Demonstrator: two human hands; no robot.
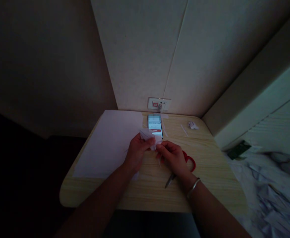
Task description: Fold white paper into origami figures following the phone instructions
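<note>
Between my two hands, above the middle of the table, is a small folded piece of white paper (147,134). My left hand (137,149) is closed on its left part, the thumb pressed on top. The fingertips of my right hand (171,154) pinch its lower right edge; a bracelet circles that wrist. A pair of scissors (191,163) with red handles lies partly under my right hand, blades pointing down toward the near edge. Just beyond the paper lies a lit phone (154,123), its lower part partly covered by the paper.
Large white sheets (102,142) cover the table's left side. A crumpled bit of paper (192,125) and thin paper strips (184,130) lie at the back right. A wall socket (159,104) with a plug sits behind the wooden table (214,185). Folded paper pieces (271,205) lie at right.
</note>
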